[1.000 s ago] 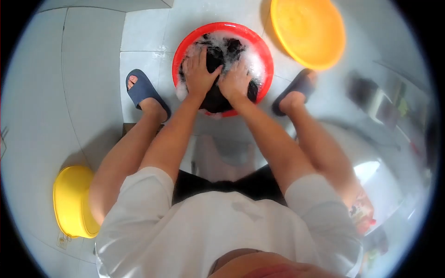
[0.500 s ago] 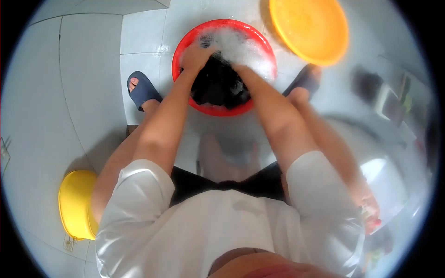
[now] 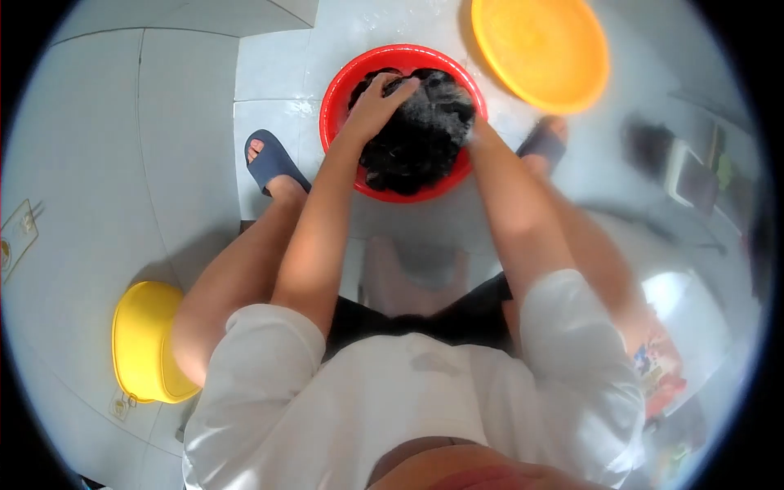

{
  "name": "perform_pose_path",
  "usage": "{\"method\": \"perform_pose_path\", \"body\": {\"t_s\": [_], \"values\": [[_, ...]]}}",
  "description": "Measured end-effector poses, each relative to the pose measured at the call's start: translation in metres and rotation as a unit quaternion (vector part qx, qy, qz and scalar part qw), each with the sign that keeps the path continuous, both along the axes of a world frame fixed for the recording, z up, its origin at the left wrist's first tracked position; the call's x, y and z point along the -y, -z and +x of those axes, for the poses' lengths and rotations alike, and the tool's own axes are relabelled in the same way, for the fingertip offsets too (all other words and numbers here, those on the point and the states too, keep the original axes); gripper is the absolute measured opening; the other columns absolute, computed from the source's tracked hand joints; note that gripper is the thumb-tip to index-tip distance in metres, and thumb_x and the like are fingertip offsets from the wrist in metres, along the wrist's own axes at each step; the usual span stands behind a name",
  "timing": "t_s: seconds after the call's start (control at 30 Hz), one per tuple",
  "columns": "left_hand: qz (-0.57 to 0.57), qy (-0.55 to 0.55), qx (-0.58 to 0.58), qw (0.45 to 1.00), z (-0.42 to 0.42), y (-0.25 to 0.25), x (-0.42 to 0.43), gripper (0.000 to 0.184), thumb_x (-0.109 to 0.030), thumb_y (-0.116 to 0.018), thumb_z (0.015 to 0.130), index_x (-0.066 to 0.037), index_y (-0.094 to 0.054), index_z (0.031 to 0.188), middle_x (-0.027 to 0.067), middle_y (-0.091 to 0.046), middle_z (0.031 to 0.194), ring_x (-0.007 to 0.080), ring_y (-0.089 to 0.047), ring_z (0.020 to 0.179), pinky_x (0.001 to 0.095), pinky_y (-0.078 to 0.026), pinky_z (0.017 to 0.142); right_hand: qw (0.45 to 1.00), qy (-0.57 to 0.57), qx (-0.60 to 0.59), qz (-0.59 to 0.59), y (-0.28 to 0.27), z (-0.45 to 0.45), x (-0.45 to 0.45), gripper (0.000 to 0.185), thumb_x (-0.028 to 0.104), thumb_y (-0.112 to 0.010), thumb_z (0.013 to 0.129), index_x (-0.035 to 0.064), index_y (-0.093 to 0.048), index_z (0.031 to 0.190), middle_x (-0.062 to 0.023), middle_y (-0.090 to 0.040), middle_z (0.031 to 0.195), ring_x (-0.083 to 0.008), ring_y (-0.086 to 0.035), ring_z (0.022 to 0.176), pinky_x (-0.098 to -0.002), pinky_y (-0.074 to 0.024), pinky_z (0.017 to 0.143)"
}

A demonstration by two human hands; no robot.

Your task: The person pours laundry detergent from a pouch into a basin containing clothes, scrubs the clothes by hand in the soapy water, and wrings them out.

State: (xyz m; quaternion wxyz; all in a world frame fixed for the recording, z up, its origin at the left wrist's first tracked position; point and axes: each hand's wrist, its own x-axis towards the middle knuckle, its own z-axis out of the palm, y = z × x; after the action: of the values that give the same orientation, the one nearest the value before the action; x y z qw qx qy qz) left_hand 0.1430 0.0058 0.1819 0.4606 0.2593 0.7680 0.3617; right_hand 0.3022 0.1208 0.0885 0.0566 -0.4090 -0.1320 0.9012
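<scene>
A wet black cloth [image 3: 412, 147] lies bunched in a red basin [image 3: 336, 100] on the floor, with a patch of white suds on its upper right. My left hand [image 3: 377, 106] rests on the cloth's upper left, thumb and forefinger spread apart with black fabric showing between them. At the basin's right side, my right hand [image 3: 475, 131] touches the edge of the cloth. Motion blur and the fabric hide its fingers. What kind of garment the cloth is, I cannot make out.
An orange basin [image 3: 543, 49] stands on the tiles beyond my right foot. A yellow bucket [image 3: 143, 343] is beside my left leg. Navy slippers [image 3: 273, 159] flank the red basin. Blurred items [image 3: 690, 180] stand at far right.
The cloth is now bunched higher in the basin, and less foam shows. My left hand has opened out on top of it; my right hand has moved right, to the rim.
</scene>
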Motion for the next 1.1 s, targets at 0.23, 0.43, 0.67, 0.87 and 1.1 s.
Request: {"method": "perform_pose_path", "body": {"t_s": [0.23,0.43,0.67,0.87,1.1], "values": [[0.010,0.005,-0.273,0.962,0.015,0.099,0.062,0.069,-0.032,-0.059,0.099,-0.012,-0.035,0.160,0.0170,-0.033,0.164,0.0357,-0.028,0.153,0.0446,-0.021,0.127,0.932,-0.006,-0.013,0.363,0.041,0.000,0.049,0.037,0.021,-0.065,0.091,0.0080,-0.066,0.126,-0.0152,-0.066,0.129,-0.0281,-0.060,0.124,-0.0403,-0.0451,0.109],[0.064,0.002,-0.326,0.943,0.008,0.119,0.062,0.065,-0.001,-0.045,0.097,-0.004,-0.032,0.160,0.0203,-0.040,0.160,0.0373,-0.037,0.149,0.0444,-0.026,0.125,0.671,-0.004,0.278,0.687,0.036,-0.020,0.105,0.041,0.011,-0.063,0.087,0.0106,-0.064,0.128,-0.0262,-0.059,0.128,-0.0467,-0.054,0.123,-0.0460,-0.0425,0.110],[-0.132,0.080,-0.256,0.954,-0.007,0.174,0.055,0.039,-0.010,-0.044,0.099,0.002,-0.056,0.134,0.0299,-0.065,0.123,0.0463,-0.062,0.117,0.0541,-0.048,0.101,0.749,-0.396,0.332,0.415,0.177,-0.026,0.073,0.065,0.013,-0.072,0.085,0.0107,-0.052,0.147,-0.0249,-0.046,0.153,-0.0419,-0.046,0.139,-0.0438,-0.0361,0.116],[-0.200,-0.018,-0.171,0.965,-0.018,0.139,0.036,0.046,-0.038,-0.051,0.099,-0.004,-0.066,0.128,0.0283,-0.067,0.122,0.0476,-0.062,0.118,0.0548,-0.048,0.099,0.781,-0.333,0.354,0.392,0.141,-0.050,0.033,0.048,0.008,-0.061,0.093,0.0028,-0.053,0.140,-0.0207,-0.058,0.135,-0.0347,-0.055,0.122,-0.0434,-0.0458,0.104],[-0.061,-0.170,-0.040,0.983,-0.029,0.052,0.030,0.061,-0.050,-0.062,0.093,-0.001,-0.068,0.129,0.0217,-0.073,0.119,0.0363,-0.068,0.114,0.0439,-0.048,0.101,0.867,-0.226,0.224,0.382,0.075,-0.063,0.001,0.038,0.014,-0.051,0.099,-0.0012,-0.058,0.133,-0.0195,-0.066,0.124,-0.0330,-0.062,0.112,-0.0437,-0.0518,0.097]]}}
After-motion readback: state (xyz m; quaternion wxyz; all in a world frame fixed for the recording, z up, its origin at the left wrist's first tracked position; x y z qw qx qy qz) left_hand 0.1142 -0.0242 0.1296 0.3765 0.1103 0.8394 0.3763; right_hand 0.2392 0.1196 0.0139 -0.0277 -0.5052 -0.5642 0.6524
